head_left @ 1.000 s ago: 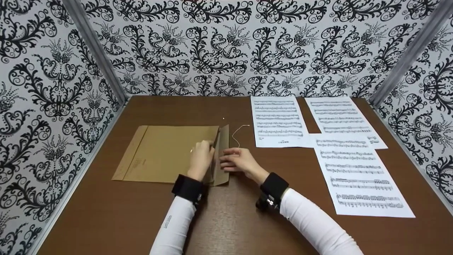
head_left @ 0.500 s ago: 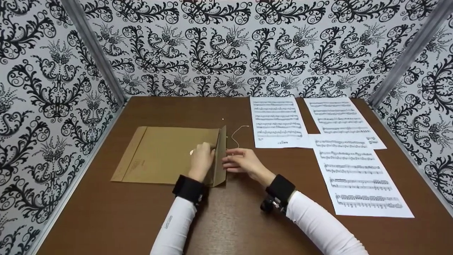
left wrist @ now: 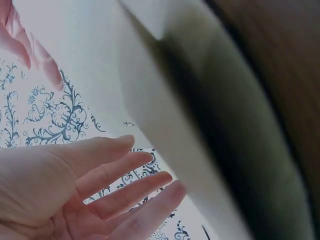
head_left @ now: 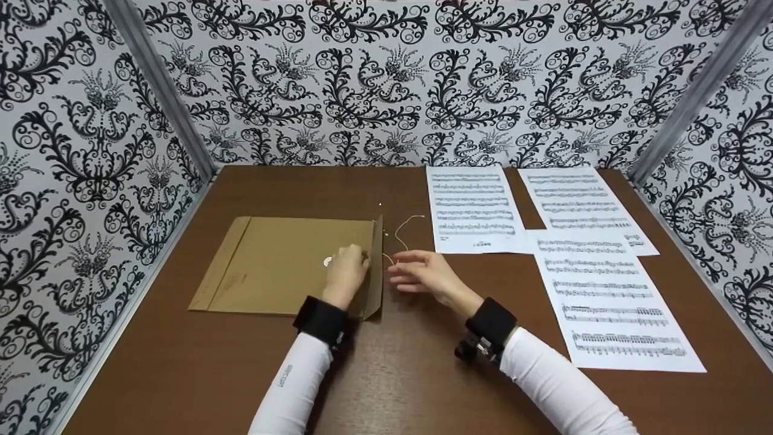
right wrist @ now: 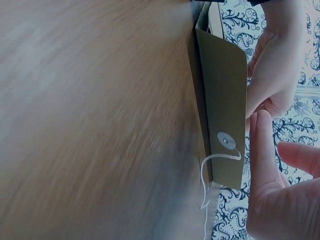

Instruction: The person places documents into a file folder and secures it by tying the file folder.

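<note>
Brown envelope [head_left: 284, 263] flat on my table [head_left: 386, 386], flap [head_left: 375, 266] standing up along its right edge, my left hand [head_left: 345, 272] resting open behind it, my right hand [head_left: 423, 273] loosely spread just beside, bare wood near me, sheet music [head_left: 604, 290] well right.
</note>
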`<state>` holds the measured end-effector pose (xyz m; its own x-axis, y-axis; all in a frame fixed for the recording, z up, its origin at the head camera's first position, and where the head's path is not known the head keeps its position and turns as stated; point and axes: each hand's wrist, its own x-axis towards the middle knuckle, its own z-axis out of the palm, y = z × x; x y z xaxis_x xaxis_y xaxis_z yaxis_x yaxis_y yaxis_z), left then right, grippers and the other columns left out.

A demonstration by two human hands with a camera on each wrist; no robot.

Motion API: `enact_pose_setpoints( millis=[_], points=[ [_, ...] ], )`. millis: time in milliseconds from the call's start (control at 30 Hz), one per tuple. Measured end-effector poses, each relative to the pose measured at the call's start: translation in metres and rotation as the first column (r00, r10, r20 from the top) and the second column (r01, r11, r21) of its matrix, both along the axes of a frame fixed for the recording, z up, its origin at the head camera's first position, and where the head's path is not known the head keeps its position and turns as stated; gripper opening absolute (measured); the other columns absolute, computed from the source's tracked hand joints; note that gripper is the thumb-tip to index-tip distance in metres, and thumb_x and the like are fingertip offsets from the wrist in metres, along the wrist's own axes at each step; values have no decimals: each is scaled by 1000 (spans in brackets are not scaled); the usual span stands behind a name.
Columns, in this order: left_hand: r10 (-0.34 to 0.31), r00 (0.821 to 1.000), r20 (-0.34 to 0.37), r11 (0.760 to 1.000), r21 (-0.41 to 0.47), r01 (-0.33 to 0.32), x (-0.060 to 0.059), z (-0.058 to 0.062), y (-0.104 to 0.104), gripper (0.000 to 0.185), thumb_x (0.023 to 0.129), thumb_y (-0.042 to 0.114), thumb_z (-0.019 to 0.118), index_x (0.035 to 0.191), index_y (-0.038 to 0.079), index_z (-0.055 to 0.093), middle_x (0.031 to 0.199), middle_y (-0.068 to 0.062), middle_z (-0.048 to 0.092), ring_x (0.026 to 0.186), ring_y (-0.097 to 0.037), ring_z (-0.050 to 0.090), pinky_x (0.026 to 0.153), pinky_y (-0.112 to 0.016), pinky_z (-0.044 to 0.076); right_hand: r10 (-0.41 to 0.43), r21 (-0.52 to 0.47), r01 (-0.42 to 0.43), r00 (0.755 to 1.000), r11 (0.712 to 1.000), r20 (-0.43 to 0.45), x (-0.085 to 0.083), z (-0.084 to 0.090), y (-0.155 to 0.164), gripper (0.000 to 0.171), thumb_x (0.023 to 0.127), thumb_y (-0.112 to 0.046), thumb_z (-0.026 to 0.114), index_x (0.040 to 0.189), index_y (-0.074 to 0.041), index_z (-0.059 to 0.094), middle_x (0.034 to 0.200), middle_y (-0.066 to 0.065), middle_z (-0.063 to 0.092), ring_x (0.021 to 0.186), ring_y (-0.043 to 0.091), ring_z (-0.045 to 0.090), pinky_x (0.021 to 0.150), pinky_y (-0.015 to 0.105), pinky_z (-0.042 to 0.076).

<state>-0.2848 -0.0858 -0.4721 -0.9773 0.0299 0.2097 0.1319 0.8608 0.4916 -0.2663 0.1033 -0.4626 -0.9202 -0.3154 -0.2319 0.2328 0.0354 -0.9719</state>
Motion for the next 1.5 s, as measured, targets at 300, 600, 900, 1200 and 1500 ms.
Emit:
enact_pose_setpoints(
  millis=[300,600,900,1200,1500],
  points=[
    [-95,990,-108,994,-68,88,15,15,10,13,95,14,70,96,4,78,96,-19,79,85,-41,76,69,-52,61,-22,37,23,999,999,-25,2,2,28,41,104,-8,54,139,14,52,128,29,68,88,12,77,83,29,64],
    [-240,926,-291,966,-169,198,40,23,27,12,94,15,71,102,9,79,95,-9,80,76,-31,76,58,-42,59,0,124,22,984,992,-176,12,6,72,38,104,-11,56,127,19,59,119,30,72,87,10,77,83,28,63],
    [-399,876,-273,909,-243,338,63,23,45,16,93,18,73,106,10,79,99,-5,80,83,-23,78,62,-36,61,-6,277,88,959,957,-283,27,10,128,38,105,-12,57,124,20,61,117,34,71,89,8,77,84,28,63],
    [-528,817,-234,827,-359,432,80,16,60,19,94,26,73,107,13,78,104,0,80,86,-18,77,64,-31,61,16,481,216,901,850,-433,44,8,183,31,103,-10,58,118,16,68,110,32,74,86,3,76,79,20,61],
    [-625,758,-185,738,-456,498,91,8,64,31,97,35,69,120,15,76,119,1,77,108,-15,75,83,-29,63,40,691,396,852,605,-523,60,-1,241,32,104,-19,59,119,5,72,110,23,77,91,22,76,76,23,56]
  ],
)
